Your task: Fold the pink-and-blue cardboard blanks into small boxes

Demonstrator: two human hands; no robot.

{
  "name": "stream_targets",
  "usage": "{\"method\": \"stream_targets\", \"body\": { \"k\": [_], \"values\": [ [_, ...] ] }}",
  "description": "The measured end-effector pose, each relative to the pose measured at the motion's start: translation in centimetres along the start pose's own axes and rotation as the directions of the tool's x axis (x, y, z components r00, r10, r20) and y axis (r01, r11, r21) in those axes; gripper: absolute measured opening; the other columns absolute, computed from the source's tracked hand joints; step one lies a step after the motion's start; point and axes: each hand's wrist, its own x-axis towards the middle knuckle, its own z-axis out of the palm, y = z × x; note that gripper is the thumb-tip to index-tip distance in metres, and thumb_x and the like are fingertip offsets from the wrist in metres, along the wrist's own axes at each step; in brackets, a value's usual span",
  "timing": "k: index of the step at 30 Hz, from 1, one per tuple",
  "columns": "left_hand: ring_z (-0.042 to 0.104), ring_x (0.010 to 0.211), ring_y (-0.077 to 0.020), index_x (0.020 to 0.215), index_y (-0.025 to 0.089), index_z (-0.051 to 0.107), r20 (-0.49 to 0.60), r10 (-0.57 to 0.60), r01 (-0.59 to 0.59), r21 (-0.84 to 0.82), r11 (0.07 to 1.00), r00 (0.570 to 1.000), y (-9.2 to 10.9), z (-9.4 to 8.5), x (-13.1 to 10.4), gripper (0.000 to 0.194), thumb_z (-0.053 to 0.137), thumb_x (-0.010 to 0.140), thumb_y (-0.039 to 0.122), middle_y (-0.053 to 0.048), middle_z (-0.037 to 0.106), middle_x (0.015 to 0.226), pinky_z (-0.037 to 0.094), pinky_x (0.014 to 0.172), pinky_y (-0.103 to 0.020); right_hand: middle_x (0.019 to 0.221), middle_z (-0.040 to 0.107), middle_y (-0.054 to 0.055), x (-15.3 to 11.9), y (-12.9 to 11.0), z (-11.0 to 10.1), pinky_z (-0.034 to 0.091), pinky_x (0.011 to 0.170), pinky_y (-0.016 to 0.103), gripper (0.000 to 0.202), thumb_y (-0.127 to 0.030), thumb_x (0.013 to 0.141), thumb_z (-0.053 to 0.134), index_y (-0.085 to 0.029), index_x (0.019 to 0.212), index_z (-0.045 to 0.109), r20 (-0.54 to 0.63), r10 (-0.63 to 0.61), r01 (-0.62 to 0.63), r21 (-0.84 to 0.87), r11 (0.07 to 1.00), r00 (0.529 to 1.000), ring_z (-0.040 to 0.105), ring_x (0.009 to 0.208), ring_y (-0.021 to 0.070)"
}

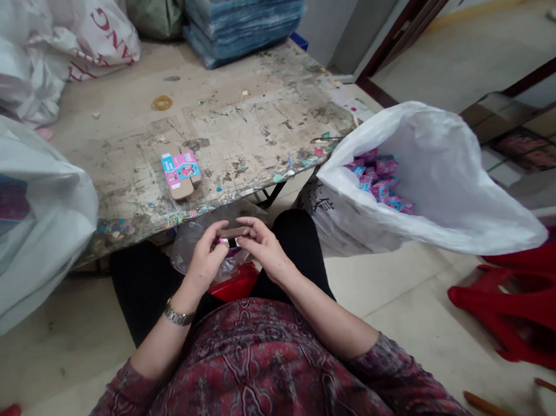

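Between my two hands, above my lap, is a small cardboard box with its top end open and a flap raised on the far side. My left hand grips its left edge between thumb and fingers. On the opposite edge, my right hand pinches it the same way. Pink and white show at the box's sides; the rest is hidden by my fingers. Ahead on the table lie flat, unfolded pink-and-blue box blanks, with brown inner flaps showing.
A white sack at my right holds many small pink-and-blue boxes. Another white sack stands at left. On the stained table are a tan ring and a plastic-wrapped blue stack. Red stools stand at lower right.
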Motion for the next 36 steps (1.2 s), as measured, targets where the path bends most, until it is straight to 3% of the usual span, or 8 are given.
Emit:
{"method": "stream_targets", "body": {
  "k": [2, 5, 8, 12, 16, 22, 29, 36],
  "values": [
    [0.062, 0.096, -0.0224, 0.121, 0.018, 0.065, 0.037, 0.042, -0.045, 0.07, 0.997, 0.998, -0.3, 0.0, 0.1, 0.051, 0.062, 0.071, 0.025, -0.006, 0.07, 0.104, 0.046, 0.094, -0.037, 0.093, 0.073, -0.001, -0.1, -0.2, -0.2, 0.053, 0.092, 0.034, 0.036, -0.023, 0.073, 0.068, -0.024, 0.109, 0.066, 0.024, 0.012, -0.011, -0.017, 1.0, 1.0, 0.068, 0.09, 0.0175],
    [0.062, 0.098, -0.0231, 0.127, 0.018, 0.061, 0.066, 0.021, -0.023, 0.025, 0.999, 0.998, -0.4, 0.1, 0.1, 0.057, 0.062, 0.071, 0.025, -0.007, 0.069, 0.105, 0.046, 0.093, -0.038, 0.098, 0.075, 0.001, -0.2, -0.2, -0.2, 0.051, 0.097, 0.036, 0.031, -0.02, 0.074, 0.064, -0.024, 0.104, 0.071, 0.036, -0.033, 0.036, -0.066, 0.997, 0.999, 0.069, 0.095, 0.019],
    [0.062, 0.099, -0.0224, 0.125, 0.018, 0.063, 0.048, -0.08, 0.086, -0.124, 0.989, 0.996, -0.1, 0.3, 0.0, 0.057, 0.063, 0.068, 0.024, -0.006, 0.07, 0.106, 0.047, 0.089, -0.034, 0.104, 0.077, 0.001, -0.2, -0.1, -0.1, 0.051, 0.101, 0.038, 0.03, -0.018, 0.078, 0.058, -0.025, 0.102, 0.075, 0.062, -0.146, 0.155, -0.165, 0.974, 0.987, 0.07, 0.101, 0.0196],
    [0.063, 0.096, -0.0203, 0.111, 0.021, 0.07, 0.049, -0.236, 0.24, -0.304, 0.922, 0.97, 0.3, 0.3, -0.2, 0.047, 0.065, 0.065, 0.021, -0.004, 0.07, 0.106, 0.05, 0.081, -0.029, 0.105, 0.078, 0.002, -0.1, -0.3, -0.3, 0.053, 0.099, 0.037, 0.029, -0.018, 0.085, 0.054, -0.026, 0.1, 0.078, 0.156, -0.337, 0.371, -0.329, 0.869, 0.928, 0.071, 0.102, 0.0195],
    [0.065, 0.084, -0.0183, 0.106, 0.019, 0.072, 0.09, -0.318, 0.327, -0.398, 0.857, 0.944, 0.3, 0.3, -0.2, 0.041, 0.065, 0.066, 0.019, -0.004, 0.071, 0.096, 0.052, 0.072, -0.028, 0.108, 0.078, 0.004, -0.4, -1.2, -0.5, 0.056, 0.095, 0.037, 0.022, -0.029, 0.094, 0.059, -0.027, 0.103, 0.078, 0.281, -0.387, 0.474, -0.404, 0.782, 0.878, 0.072, 0.103, 0.0204],
    [0.067, 0.091, -0.0201, 0.097, 0.017, 0.076, 0.09, -0.275, 0.287, -0.414, 0.864, 0.957, 0.2, 0.2, -0.2, 0.028, 0.07, 0.07, 0.021, -0.006, 0.074, 0.098, 0.053, 0.077, -0.028, 0.105, 0.079, 0.004, -0.7, -1.9, -0.5, 0.056, 0.095, 0.035, 0.023, -0.029, 0.097, 0.058, -0.026, 0.102, 0.08, 0.249, -0.383, 0.456, -0.437, 0.775, 0.89, 0.073, 0.101, 0.0193],
    [0.066, 0.095, -0.0178, 0.116, 0.019, 0.072, 0.16, -0.242, 0.282, -0.319, 0.905, 0.957, 0.2, 0.0, -0.3, 0.051, 0.08, 0.066, 0.017, -0.006, 0.073, 0.112, 0.051, 0.084, -0.028, 0.105, 0.08, 0.003, -0.4, -1.3, -0.7, 0.057, 0.093, 0.034, 0.018, -0.026, 0.092, 0.064, -0.027, 0.1, 0.081, 0.174, -0.362, 0.401, -0.437, 0.805, 0.916, 0.074, 0.1, 0.0196],
    [0.065, 0.106, -0.0203, 0.116, 0.019, 0.072, 0.168, -0.167, 0.204, -0.24, 0.949, 0.972, 0.2, 0.0, -0.3, 0.046, 0.08, 0.07, 0.018, -0.007, 0.072, 0.117, 0.048, 0.097, -0.033, 0.105, 0.08, 0.003, -0.6, -1.0, -0.8, 0.058, 0.091, 0.037, 0.019, -0.028, 0.089, 0.066, -0.027, 0.102, 0.08, 0.08, -0.321, 0.318, -0.484, 0.815, 0.944, 0.076, 0.097, 0.0215]
  ]
}}
